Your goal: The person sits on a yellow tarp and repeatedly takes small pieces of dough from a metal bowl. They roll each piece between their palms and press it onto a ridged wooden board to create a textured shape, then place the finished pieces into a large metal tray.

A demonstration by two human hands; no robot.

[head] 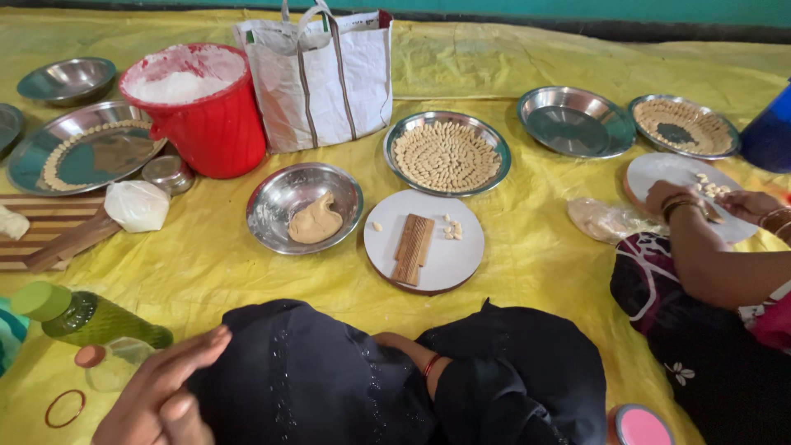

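Note:
My left hand (165,394) is at the bottom left, resting against my black-clothed knee (305,371), fingers loosely stretched with nothing in them. My right hand is out of sight; only a bare limb with a red band (429,363) shows between folds of black cloth. In front of me lies a round white board (449,255) with a ridged wooden block (412,247) and a few small dough pieces (451,228). Left of it a steel bowl (276,198) holds a lump of tan dough (315,222).
A steel plate of shaped dough pieces (446,155), a red bucket of flour (202,107), a white bag (321,74), more steel plates (575,122) and a green bottle (91,317) sit on the yellow sheet. On the right, another person's hands (688,202) work at a white board (659,169).

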